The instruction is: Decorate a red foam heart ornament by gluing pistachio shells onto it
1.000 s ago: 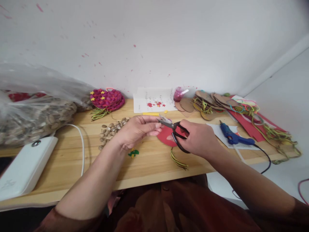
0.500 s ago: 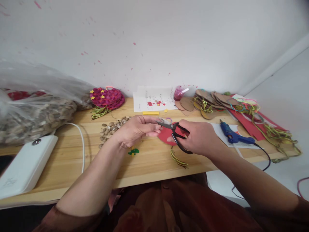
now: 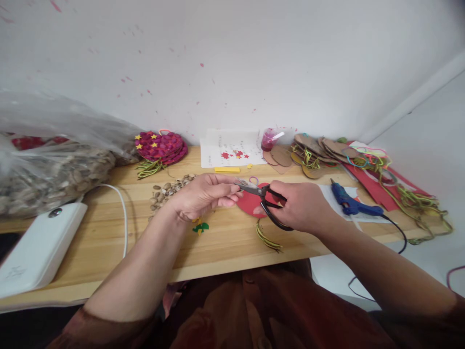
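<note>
My right hand [image 3: 300, 206] is closed round the black handles of a pair of scissors [image 3: 267, 194], whose blades point left. The blade tips reach the fingertips of my left hand [image 3: 210, 194]. Those left fingers are pinched together on something too small and hidden to make out. Beneath the scissors lies a red disc [image 3: 250, 203] with a yellow-green string tassel [image 3: 267, 237] at its lower edge. Small green and yellow cut pieces [image 3: 201, 228] lie below my left hand, and pistachio shells [image 3: 165, 194] are scattered to its left.
Behind my hands are a yellow strip [image 3: 227, 169], a white sheet [image 3: 210, 150] with small stars, and a cup of dark pink liquid [image 3: 269, 140]. A blue glue gun [image 3: 354, 203] and cardboard discs [image 3: 308, 145] lie right. At left are a white power bank [image 3: 43, 247] and a shell-filled bag [image 3: 72, 169].
Both hands and the scissors stay in nearly the same place. The scissors look slightly more closed at the left fingertips; otherwise only a tiny shift shows.
</note>
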The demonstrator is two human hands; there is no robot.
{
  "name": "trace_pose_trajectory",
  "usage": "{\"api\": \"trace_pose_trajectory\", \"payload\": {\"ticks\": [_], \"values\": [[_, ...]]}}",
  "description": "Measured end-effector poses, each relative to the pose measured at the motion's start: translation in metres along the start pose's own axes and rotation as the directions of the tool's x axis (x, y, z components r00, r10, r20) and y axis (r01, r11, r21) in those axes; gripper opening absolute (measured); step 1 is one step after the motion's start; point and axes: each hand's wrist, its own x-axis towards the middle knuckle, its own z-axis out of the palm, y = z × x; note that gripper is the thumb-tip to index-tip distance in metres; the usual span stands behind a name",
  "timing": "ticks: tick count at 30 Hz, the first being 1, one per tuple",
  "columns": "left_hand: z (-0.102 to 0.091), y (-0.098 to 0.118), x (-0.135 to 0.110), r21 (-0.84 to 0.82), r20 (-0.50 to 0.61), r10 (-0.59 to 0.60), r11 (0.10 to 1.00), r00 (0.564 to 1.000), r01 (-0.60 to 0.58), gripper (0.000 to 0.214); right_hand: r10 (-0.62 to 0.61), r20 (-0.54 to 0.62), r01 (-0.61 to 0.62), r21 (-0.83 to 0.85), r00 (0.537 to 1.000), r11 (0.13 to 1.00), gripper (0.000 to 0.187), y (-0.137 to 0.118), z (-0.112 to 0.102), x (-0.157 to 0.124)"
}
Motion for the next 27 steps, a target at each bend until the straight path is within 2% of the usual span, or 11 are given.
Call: {"api": "trace_pose_trajectory", "payload": {"ticks": [6, 19, 27], "values": [[-0.003, 0.0, 0.0, 0.012, 0.012, -0.012, 1.0, 1.0, 0.012, 0.014, -0.028, 0.02, 0.028, -0.023, 0.999, 0.999, 0.029, 0.003, -0.002, 0.002], [-0.01, 0.002, 0.001, 0.045, 0.081, -0.019, 0.999, 0.997, 0.015, 0.018, -0.126, -0.004, 0.126, -0.058, 0.992, 0.99, 0.045, 0.009, -0.003, 0.003], [-0.012, 0.004, 0.001, 0.081, 0.036, -0.058, 0.995, 0.998, 0.055, 0.002, -0.176, 0.018, 0.177, -0.138, 0.984, 0.975, 0.048, 0.011, -0.005, 0.008]]}}
